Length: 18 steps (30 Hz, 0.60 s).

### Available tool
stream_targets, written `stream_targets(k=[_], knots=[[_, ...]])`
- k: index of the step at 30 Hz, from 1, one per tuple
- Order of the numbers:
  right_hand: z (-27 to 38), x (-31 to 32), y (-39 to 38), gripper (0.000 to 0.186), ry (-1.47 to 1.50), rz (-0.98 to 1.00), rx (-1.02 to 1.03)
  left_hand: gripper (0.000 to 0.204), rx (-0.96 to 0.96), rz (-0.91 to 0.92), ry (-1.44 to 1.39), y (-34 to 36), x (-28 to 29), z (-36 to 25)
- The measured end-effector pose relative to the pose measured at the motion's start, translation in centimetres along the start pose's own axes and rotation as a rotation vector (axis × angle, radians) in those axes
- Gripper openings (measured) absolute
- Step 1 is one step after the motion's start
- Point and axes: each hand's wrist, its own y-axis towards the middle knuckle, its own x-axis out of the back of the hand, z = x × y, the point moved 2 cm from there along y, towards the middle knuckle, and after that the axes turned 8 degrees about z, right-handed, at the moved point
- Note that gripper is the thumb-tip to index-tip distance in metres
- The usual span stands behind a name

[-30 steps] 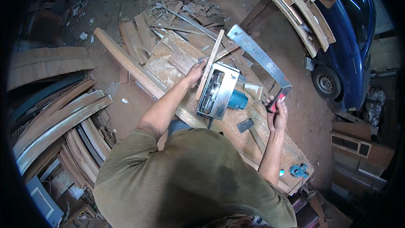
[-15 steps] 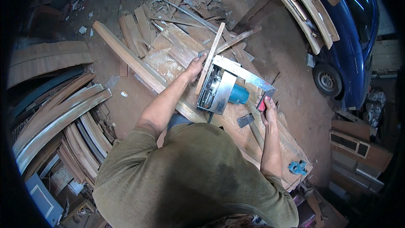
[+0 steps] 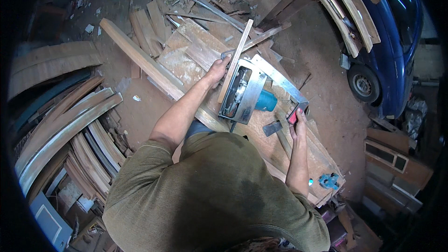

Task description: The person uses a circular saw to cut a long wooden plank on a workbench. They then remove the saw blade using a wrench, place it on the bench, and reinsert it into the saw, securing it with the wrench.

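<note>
My left hand (image 3: pixel 217 71) grips a narrow wooden strip (image 3: pixel 235 60) that lies across the workbench (image 3: pixel 261 144), running from near the hand toward the far side. Beside the strip sits a circular saw (image 3: pixel 243 94) turned base-up, with a teal motor housing (image 3: pixel 266 101). My right hand (image 3: pixel 297 123) holds the red and black handle of a metal square, whose long steel blade (image 3: pixel 279 79) rests flat just past the saw, reaching toward the strip.
A hammer (image 3: pixel 275 130) lies on the bench near my right hand, a small blue object (image 3: pixel 329 180) at its near end. A long plank (image 3: pixel 140 58) and wood offcuts (image 3: pixel 186 14) lie beyond. Curved wooden pieces (image 3: pixel 60 121) are stacked left. A blue car (image 3: pixel 387 46) stands right.
My right hand has swung the metal square down from the far right until its blade lies against the saw and the strip. My left hand stays on the strip.
</note>
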Motion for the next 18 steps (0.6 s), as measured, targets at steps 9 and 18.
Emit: stream_targets(k=[9, 18], knots=[[2.2, -4.1, 3.4, 0.026, -0.084, -0.161, 0.329, 0.046, -0.021, -0.029, 0.054, -0.4, -1.8, -0.6], [5.0, -17.7, 13.3, 0.060, -1.191, 0.075, 0.129, 0.044, -0.019, 0.003, 0.037, -0.3, -1.4, -0.3]])
